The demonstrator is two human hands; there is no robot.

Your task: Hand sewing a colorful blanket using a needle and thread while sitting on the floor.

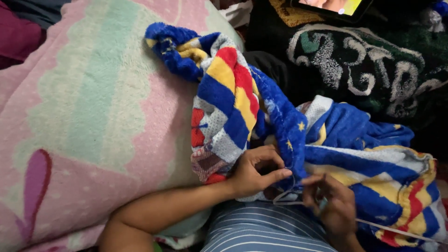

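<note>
Fingers of the left hand (255, 173) pinch the dark blue edge of a fleece blanket (261, 112), thumb and forefinger closed on the fabric. Just beside it, the right hand (332, 205) is curled around a white cord (396, 228) that trails off to the right, its grip closed on the cord. That blanket, in blue, yellow, red and white, lies bunched across the lap, against a pink pillow (84, 116), with a dark patterned cloth (354, 60) behind

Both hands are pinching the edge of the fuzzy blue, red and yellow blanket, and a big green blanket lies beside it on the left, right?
Not quite. The head view shows the big blanket on the left is pink, with a pale green band. Both the left hand and right hand do pinch the blue blanket.
</note>
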